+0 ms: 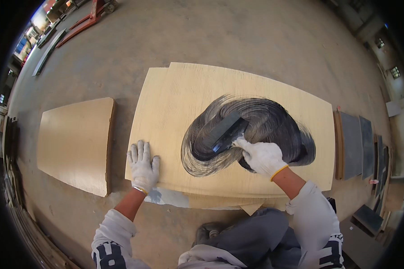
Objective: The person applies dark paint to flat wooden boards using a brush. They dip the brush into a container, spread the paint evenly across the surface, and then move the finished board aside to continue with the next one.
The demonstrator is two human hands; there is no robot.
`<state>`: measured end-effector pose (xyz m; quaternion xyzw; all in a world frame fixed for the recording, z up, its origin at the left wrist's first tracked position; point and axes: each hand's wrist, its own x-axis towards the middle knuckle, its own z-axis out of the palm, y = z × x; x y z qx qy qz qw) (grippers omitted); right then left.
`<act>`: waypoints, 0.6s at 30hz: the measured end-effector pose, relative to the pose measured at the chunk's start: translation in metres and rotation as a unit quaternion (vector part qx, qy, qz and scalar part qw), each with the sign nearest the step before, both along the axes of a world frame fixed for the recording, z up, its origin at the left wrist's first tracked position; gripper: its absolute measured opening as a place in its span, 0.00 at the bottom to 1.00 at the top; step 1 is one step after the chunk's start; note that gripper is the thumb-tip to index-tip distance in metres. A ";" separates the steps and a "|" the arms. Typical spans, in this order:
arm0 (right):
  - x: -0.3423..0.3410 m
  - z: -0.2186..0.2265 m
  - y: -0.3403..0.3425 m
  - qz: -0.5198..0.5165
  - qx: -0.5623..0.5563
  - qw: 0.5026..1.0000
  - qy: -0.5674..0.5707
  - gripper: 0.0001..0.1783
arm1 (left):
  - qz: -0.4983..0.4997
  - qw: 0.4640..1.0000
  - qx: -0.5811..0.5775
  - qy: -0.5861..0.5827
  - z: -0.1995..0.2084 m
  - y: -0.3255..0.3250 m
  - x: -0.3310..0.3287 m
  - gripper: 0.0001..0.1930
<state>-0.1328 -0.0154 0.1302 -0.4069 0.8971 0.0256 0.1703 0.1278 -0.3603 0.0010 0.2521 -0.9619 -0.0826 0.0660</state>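
My right hand [265, 158], in a white knit glove, grips a wide, dark-coated scraper [229, 130]; its handle is mostly hidden by my fingers. The scraper's blade rests tilted on a pale wood-grain panel [161, 103], amid a swirled smear of black paste [274, 114]. The smear covers the middle and right of the panel, with thin streaks at its edges. My left hand [143, 167], gloved alike, lies flat with fingers spread on the panel's near left corner. Another sheet edge [155, 74] shows under the top panel at the far left.
A second stack of light brown boards [76, 143] stands to the left. Dark grey boards [351, 145] lean or lie at the right. At the far left are a red pallet jack [87, 21] and a long metal strip [48, 53] on the concrete floor [238, 36].
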 end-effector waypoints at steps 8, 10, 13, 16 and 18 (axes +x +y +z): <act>-0.085 0.025 0.061 -0.192 0.064 0.978 0.045 0.26 | -0.016 1.000 0.012 -0.002 0.009 0.003 0.003 0.39; -0.125 0.009 0.025 -0.163 0.030 0.986 0.031 0.27 | -0.017 1.000 0.000 -0.004 0.010 0.000 0.004 0.39; -0.164 0.004 -0.053 -0.094 -0.004 0.995 0.016 0.26 | -0.021 1.000 0.006 0.007 0.011 0.001 -0.003 0.38; -0.164 -0.001 -0.133 0.029 -0.054 0.998 -0.001 0.24 | -0.034 0.999 0.013 0.019 0.013 0.000 -0.009 0.37; -0.121 0.006 -0.180 0.087 -0.005 0.995 -0.055 0.26 | -0.024 1.000 0.014 0.006 0.014 -0.001 0.006 0.37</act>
